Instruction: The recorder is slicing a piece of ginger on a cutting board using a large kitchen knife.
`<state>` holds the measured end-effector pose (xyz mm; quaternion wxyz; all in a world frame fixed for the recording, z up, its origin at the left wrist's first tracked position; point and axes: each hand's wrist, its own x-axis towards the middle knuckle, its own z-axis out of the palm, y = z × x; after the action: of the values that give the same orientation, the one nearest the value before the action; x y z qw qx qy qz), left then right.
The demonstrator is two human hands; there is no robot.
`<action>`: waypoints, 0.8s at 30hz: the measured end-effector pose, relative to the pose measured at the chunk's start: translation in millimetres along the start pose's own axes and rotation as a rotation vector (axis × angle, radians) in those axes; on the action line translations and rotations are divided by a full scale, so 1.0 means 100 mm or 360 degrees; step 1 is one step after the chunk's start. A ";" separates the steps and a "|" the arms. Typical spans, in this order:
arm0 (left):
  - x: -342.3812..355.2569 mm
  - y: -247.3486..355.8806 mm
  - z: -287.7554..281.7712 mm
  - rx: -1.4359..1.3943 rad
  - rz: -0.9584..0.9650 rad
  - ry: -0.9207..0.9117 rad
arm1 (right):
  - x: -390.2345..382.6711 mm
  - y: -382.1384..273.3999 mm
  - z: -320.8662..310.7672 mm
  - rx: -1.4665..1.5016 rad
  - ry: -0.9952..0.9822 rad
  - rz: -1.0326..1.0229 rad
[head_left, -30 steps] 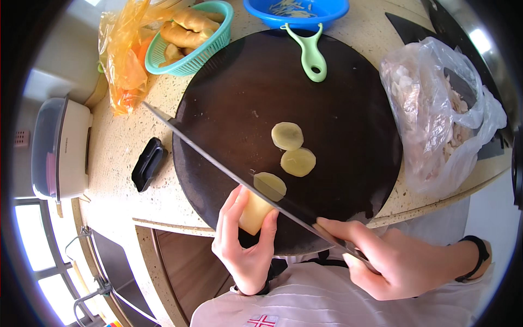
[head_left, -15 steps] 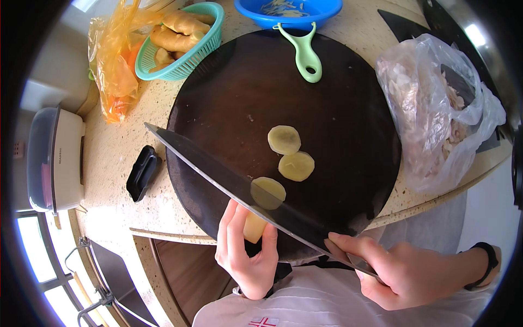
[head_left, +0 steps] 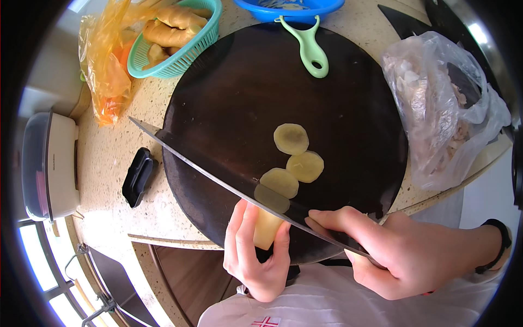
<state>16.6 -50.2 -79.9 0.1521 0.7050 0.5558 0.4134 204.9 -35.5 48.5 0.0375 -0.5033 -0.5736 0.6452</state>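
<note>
My left hand (head_left: 256, 256) is clamped on the potato (head_left: 267, 229), steadying it on the chopping board (head_left: 229, 98). My right hand (head_left: 397, 253), closed round the knife (head_left: 218, 174), brings its blade against the cut end to slice.

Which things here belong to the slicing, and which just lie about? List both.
In use: knife, potato piece, cut slices, round chopping board, left hand, right hand.
Lying about: green peeler, teal basket, blue bowl, clear bag, orange bag, black clip.
</note>
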 end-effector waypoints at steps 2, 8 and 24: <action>0.00 -0.01 0.00 0.0017 0.0023 0.0013 | 0.03 -0.03 0.02 -0.0069 0.0042 -0.0093; 0.01 -0.02 -0.02 -0.0079 -0.0016 -0.0027 | 0.17 -0.01 0.14 -0.0249 0.0167 -0.0125; 0.03 -0.05 0.03 -0.0036 0.0256 0.0092 | -0.37 0.26 0.14 0.0312 0.0983 -0.0536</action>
<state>15.8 -45.4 -83.9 0.1101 0.7335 0.4968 0.4507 227.1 -77.0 48.6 0.3627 -0.5669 -0.5455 0.4995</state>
